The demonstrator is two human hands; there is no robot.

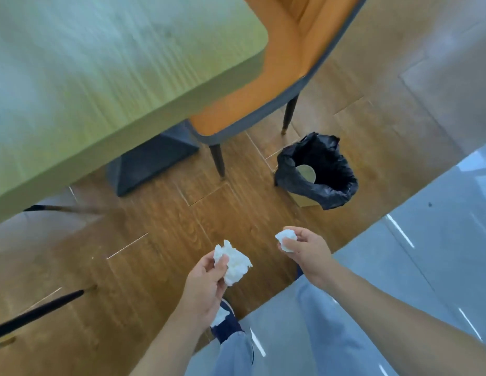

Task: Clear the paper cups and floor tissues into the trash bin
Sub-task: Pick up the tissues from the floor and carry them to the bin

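My left hand point(202, 289) grips a large crumpled white tissue point(235, 263) low in the middle of the view. My right hand point(308, 249) pinches a smaller crumpled white tissue point(286, 238) between thumb and fingers. Both hands hover above the wooden floor. The trash bin point(331, 191), lined with a black bag, stands on the floor ahead and to the right of my right hand. A paper cup point(305, 172) lies inside it.
A green table point(101, 77) fills the upper left, on a dark pedestal base point(152, 164). An orange chair point(285, 63) with dark legs stands just left of the bin. More chair legs point(38, 313) jut in at lower left. My legs and shoe point(228, 324) are below.
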